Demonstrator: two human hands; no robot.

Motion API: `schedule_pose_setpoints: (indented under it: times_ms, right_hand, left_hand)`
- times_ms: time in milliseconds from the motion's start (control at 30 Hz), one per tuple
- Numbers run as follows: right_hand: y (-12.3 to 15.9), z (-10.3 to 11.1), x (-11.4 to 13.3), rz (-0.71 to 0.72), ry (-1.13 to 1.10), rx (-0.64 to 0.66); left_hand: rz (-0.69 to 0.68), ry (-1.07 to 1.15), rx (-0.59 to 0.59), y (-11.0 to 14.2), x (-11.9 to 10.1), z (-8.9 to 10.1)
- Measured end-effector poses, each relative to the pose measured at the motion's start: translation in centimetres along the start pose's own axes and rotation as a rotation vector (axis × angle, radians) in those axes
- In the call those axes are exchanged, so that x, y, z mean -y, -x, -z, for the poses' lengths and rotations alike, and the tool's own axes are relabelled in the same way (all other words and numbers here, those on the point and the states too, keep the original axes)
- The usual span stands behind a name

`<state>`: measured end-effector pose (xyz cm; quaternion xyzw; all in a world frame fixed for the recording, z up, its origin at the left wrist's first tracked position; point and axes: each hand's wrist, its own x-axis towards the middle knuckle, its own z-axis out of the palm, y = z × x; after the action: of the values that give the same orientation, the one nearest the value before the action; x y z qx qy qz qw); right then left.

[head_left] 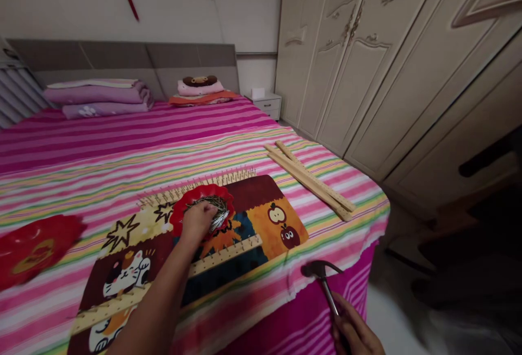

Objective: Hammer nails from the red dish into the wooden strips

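Observation:
My left hand (199, 218) reaches into a scalloped red bowl (176, 217), its fingers bent together over a heap of metal nails (221, 219). Whether a nail is between the fingertips is hidden. Under my left forearm lies a wooden strip (228, 251) with holes and a row of nails standing in it, on a patterned mat (261, 189). Behind the bowl runs another nail-studded strip (163, 198). At the lower right my right hand (354, 328) grips the handle of a claw hammer (322, 271), its head raised near the bed's edge.
A red plate (36, 249) with a gold mark is at the left. Wooden strips (310, 178) without upright nails lie on the striped bed cover (326, 159) at the right. Folded bedding (101, 97) sits by the headboard; a wardrobe (346, 56) stands along the right.

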<state>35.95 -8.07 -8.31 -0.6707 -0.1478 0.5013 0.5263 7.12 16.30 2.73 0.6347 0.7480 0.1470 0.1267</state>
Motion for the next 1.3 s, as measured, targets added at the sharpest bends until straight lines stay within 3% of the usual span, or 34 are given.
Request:
schedule_pose_setpoints:
  times_ms: [100,167,233,333,433,567,667,1067,1300]
  right_hand:
    - [0.4,-0.3,0.6,0.010,0.045,-0.002]
    - [0.7,-0.4,1.0,0.018,0.084,0.008]
    - [0.8,-0.6,1.2,0.026,0.111,0.014]
    - [0.9,-0.6,1.2,0.055,0.137,0.024]
    - [0.9,-0.6,1.0,0.084,0.148,0.038]
    - [1.0,-0.5,1.1,0.088,0.126,0.045]
    - [1.3,-0.4,1.4,0.080,0.137,0.085]
    - [1.5,-0.7,1.7,0.056,0.116,0.046]
    - [2.8,-1.2,2.6,0.069,0.115,0.078]
  left_hand:
    - [-0.022,0.282,-0.091,1.8,0.4,1.2]
    - [-0.045,0.502,-0.133,4.1,0.4,1.8]
    - [0.000,0.581,-0.129,6.8,0.3,1.9]
    - [0.090,0.583,-0.088,10.4,0.1,0.8]
    - [0.100,0.578,-0.074,12.2,0.3,-1.5]
    - [0.066,0.566,-0.173,12.3,0.5,-4.4]
    - [0.014,0.551,-0.242,12.1,0.2,-5.6]
    - [-0.001,0.530,-0.293,12.2,-0.2,-6.8]
    - [-0.140,0.414,-0.345,12.3,-0.3,-7.3]
